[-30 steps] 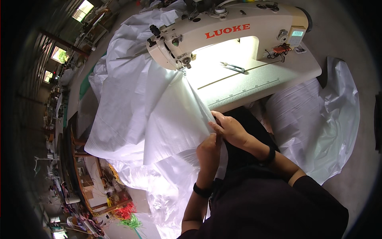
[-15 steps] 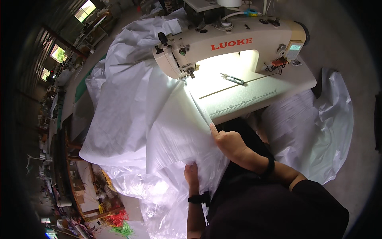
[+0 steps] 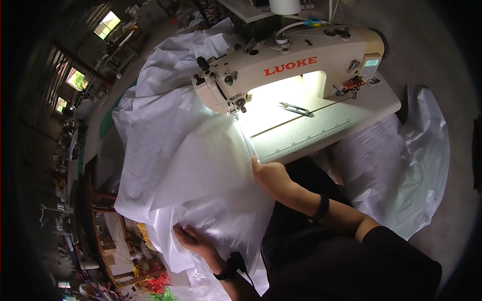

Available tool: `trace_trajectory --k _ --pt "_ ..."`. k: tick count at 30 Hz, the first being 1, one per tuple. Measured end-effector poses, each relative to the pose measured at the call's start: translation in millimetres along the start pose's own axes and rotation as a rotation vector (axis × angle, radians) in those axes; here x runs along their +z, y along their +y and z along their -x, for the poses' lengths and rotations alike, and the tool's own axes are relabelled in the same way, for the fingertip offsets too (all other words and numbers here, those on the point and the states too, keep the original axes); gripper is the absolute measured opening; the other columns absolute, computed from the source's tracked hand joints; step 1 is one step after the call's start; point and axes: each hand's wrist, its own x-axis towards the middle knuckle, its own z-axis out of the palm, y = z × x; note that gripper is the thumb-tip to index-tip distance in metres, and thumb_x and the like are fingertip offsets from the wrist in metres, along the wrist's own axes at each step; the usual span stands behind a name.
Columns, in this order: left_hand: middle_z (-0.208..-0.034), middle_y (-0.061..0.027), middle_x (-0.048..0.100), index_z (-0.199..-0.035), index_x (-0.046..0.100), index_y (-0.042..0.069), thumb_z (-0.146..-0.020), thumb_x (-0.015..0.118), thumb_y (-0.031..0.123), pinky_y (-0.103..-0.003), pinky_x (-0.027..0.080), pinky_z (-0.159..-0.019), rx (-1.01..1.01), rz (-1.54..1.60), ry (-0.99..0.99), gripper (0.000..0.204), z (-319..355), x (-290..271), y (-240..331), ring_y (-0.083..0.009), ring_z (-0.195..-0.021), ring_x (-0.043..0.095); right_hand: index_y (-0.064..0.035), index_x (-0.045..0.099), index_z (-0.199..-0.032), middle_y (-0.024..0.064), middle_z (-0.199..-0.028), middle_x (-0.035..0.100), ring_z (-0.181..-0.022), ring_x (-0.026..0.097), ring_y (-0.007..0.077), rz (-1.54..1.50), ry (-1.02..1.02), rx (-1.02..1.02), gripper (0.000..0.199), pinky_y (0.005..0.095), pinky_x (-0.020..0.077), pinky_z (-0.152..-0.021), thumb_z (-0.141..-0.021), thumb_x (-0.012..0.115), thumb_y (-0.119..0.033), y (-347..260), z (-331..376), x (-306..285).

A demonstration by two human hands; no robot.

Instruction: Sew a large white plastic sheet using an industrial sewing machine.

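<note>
My left hand [image 3: 193,241] grips the near fold of the white plastic sheet [image 3: 186,165]; my right hand [image 3: 268,173] pinches its edge at the table's rim. I'd keep that edge taut and straight toward the needle [image 3: 240,108]. Beyond, thread snips [image 3: 295,108] lie on the lit sewing machine [image 3: 301,65] bed; bunched sheeting crowds the left.

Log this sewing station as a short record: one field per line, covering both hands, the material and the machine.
left hand: grips the lower edge of the white sheet, low at the person's left
right hand: holds the sheet's edge at the front of the machine table
white sheet: thin, crumpled, spread left of the needle and hanging off the table
sewing machine: cream, lamp lit over the bed
thread snips: lying on the machine table
stack of white sheets: at the person's right
</note>
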Motion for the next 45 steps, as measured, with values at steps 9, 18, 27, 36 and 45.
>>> trace_trajectory --k 9,18,27,36,45 --pt "-0.086 -0.0213 0.058 -0.096 0.056 -0.007 -0.096 0.051 0.006 -0.04 0.046 -0.074 0.156 -0.058 -0.034 0.014 -68.3 54.6 41.5 -0.0359 -0.076 0.054 0.0048 0.045 -0.139 -0.0008 -0.063 0.063 -0.054 0.064 0.0177 0.034 -0.068 0.022 0.06 0.0309 0.0449 -0.044 -0.082 0.057 -0.006 19.7 -82.3 11.2" --pt "-0.092 -0.0193 0.063 -0.099 0.06 -0.004 -0.095 0.054 0.007 -0.041 0.047 -0.074 0.225 -0.119 -0.063 0.014 -69.1 59.0 48.9 -0.0371 -0.082 0.059 0.003 0.049 -0.137 -0.003 -0.066 0.065 -0.055 0.064 0.0147 0.031 0.053 0.045 0.054 0.0302 0.0437 -0.041 -0.085 0.061 -0.01 23.3 -79.7 29.5" --pt "-0.096 -0.0173 0.065 -0.099 0.061 -0.002 -0.094 0.056 0.01 -0.043 0.048 -0.075 0.276 -0.177 -0.067 0.014 -86.3 82.0 59.5 -0.0374 -0.089 0.062 -0.0003 0.046 -0.14 0.0011 -0.069 0.066 -0.058 0.066 0.0182 0.046 -0.098 0.069 0.055 0.0305 0.0463 -0.044 -0.087 0.057 -0.007 26.8 -99.2 22.7" --pt "-0.097 -0.018 0.065 -0.095 0.062 -0.002 -0.095 0.056 0.015 -0.045 0.049 -0.076 0.299 -0.282 -0.009 0.018 -91.9 94.5 49.4 -0.0389 -0.091 0.062 0.0007 0.05 -0.136 0.0001 -0.072 0.07 -0.06 0.068 0.0181 0.039 -0.002 0.069 0.052 0.0302 0.0472 -0.044 -0.087 0.061 -0.012 28.4 -103.1 20.5" --pt "-0.121 -0.0201 0.06 -0.12 0.057 0.001 -0.09 0.062 0.011 -0.045 0.049 -0.088 0.366 -0.327 -0.044 0.032 -59.4 74.6 54.8 -0.0416 -0.107 0.058 0.0036 0.047 -0.137 0.0041 -0.072 0.068 -0.062 0.068 0.0208 -0.043 -0.033 0.048 0.054 0.0313 0.0504 -0.05 -0.085 0.06 -0.007 29.5 -94.0 22.0"
